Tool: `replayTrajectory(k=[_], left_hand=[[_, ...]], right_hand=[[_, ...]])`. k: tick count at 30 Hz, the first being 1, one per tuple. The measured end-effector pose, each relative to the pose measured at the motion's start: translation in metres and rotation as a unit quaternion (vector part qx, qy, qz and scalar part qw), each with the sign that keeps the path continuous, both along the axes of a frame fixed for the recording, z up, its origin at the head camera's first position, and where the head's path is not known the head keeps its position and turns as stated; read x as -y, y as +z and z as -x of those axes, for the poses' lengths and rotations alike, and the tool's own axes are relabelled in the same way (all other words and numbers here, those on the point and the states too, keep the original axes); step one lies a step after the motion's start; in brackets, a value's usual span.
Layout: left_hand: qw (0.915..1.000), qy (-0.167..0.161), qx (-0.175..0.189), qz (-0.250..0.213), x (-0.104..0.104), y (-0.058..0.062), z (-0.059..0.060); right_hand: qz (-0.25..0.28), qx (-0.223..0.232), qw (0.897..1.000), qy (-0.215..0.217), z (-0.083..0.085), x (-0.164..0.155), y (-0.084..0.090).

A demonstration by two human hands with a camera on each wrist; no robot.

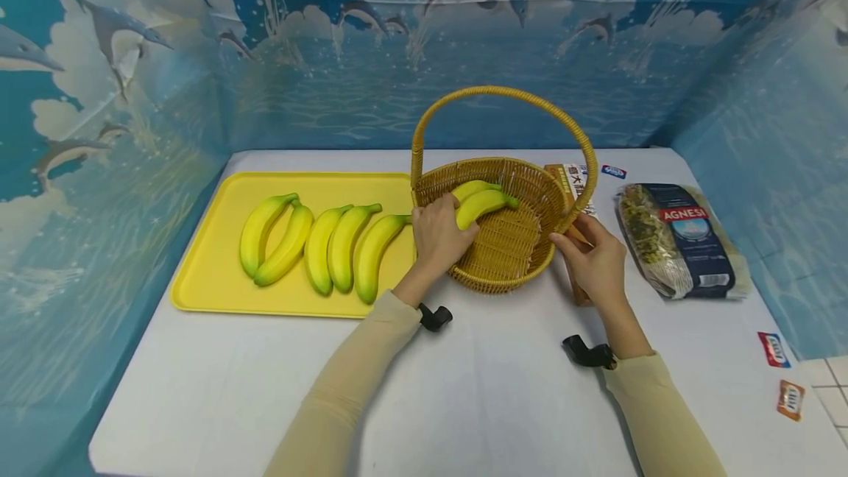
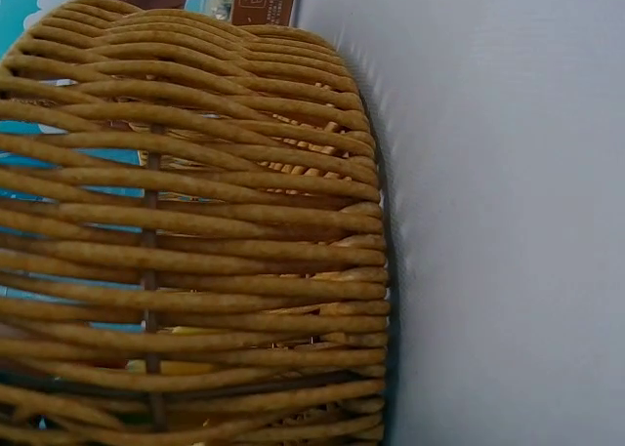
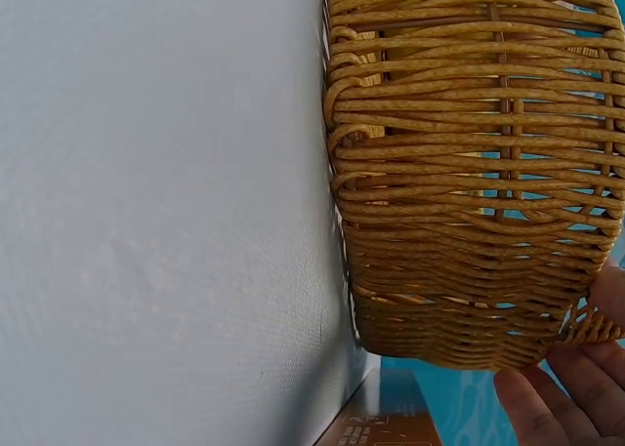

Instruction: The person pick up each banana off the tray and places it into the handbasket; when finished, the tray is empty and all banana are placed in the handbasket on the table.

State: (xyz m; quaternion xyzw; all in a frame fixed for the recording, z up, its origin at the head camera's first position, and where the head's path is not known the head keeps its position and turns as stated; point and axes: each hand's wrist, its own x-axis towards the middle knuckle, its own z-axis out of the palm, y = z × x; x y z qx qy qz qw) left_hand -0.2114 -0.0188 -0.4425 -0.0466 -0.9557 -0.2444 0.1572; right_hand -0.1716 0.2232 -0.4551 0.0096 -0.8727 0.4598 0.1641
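Note:
A wicker basket [image 1: 506, 241] with a tall arched handle stands on the white table. My left hand [image 1: 440, 232] reaches over its left rim and holds a banana [image 1: 482, 206] inside, its fingertips partly hidden. Behind that one, a second banana [image 1: 473, 188] lies in the basket. My right hand [image 1: 596, 256] pinches the right rim at the foot of the handle; in the right wrist view its fingers [image 3: 532, 407] press against the weave from outside. Several more bananas [image 1: 341, 249] lie on a yellow tray [image 1: 199, 285] to the left.
Right of the basket, partly behind my right hand, is a brown box [image 1: 581, 293]. Farther right lies a clear AGNESI food bag [image 1: 689, 238]. Small wrappers or stickers [image 1: 774, 350] are at the right edge. A dolphin-print curtain [image 1: 331, 94] rises behind the table.

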Motion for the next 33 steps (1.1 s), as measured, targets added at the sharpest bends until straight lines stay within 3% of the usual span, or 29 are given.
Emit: replayTrajectory(k=[15, 33], left_hand=[[0.9988, 0.002, -0.012, 0.048, -0.0009, -0.0011, -0.0020], [0.9927, 0.007, 0.011, 0.120, -0.0025, -0.0001, -0.0020]], right_hand=[[0.001, -0.008, 1.000, 0.001, -0.0007, 0.0013, 0.0012], [0.006, -0.007, 1.000, 0.001, -0.0009, 0.0021, 0.0026]])
